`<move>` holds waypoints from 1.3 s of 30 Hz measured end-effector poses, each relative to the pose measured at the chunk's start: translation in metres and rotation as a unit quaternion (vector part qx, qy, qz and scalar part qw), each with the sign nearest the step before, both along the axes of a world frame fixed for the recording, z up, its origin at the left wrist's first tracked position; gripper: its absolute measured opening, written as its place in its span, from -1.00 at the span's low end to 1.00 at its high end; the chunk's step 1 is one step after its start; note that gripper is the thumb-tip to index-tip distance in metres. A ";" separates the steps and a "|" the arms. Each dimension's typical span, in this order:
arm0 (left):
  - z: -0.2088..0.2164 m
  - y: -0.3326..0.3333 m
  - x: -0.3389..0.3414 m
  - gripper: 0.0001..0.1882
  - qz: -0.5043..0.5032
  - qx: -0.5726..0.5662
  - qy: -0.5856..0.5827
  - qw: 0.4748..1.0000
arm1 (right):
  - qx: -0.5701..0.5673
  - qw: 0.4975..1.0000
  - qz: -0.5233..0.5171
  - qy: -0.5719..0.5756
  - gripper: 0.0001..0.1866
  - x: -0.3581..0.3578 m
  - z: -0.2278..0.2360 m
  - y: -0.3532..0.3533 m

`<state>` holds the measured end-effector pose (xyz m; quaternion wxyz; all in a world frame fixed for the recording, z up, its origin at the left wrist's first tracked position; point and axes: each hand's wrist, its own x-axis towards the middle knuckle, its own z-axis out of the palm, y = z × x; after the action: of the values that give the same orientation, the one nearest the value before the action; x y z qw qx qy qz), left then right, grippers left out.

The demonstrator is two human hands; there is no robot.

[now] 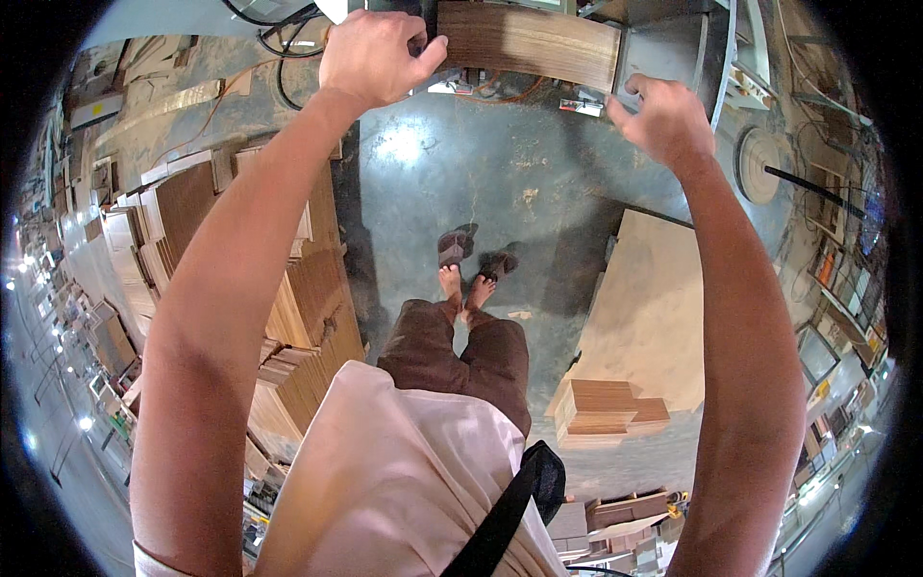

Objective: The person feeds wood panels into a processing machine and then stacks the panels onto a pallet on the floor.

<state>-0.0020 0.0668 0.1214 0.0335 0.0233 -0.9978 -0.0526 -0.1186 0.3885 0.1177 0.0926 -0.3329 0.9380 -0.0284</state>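
Note:
A brown wood-grain board (529,40) lies lengthwise across the machine at the top of the view. My left hand (377,58) is at its left end, over a dark part of the machine. The left thumb stands apart from the curled index finger, its tip by the board's end; the other fingers are mostly hidden. Close to the board's right end is my right hand (663,117), thumb and index finger bent with a gap between them. Nothing shows in that gap, and the hand looks apart from the board.
Stacked wooden panels (308,279) rise on my left. On my right lies a large pale sheet (644,308) with several brown boards (601,412) at its near end. Black cables (281,72) hang at the upper left. A round base with a pole (757,165) stands far right.

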 end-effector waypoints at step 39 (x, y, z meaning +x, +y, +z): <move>-0.006 -0.003 -0.004 -0.60 -0.046 0.002 0.017 0.999 | 0.033 0.995 -0.018 -0.095 -0.50 -0.005 0.012 -0.004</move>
<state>-0.0059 0.0634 0.1155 0.0479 -0.0238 -0.9970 -0.0567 -0.1233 0.3844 0.1301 0.1918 -0.3084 0.9312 -0.0303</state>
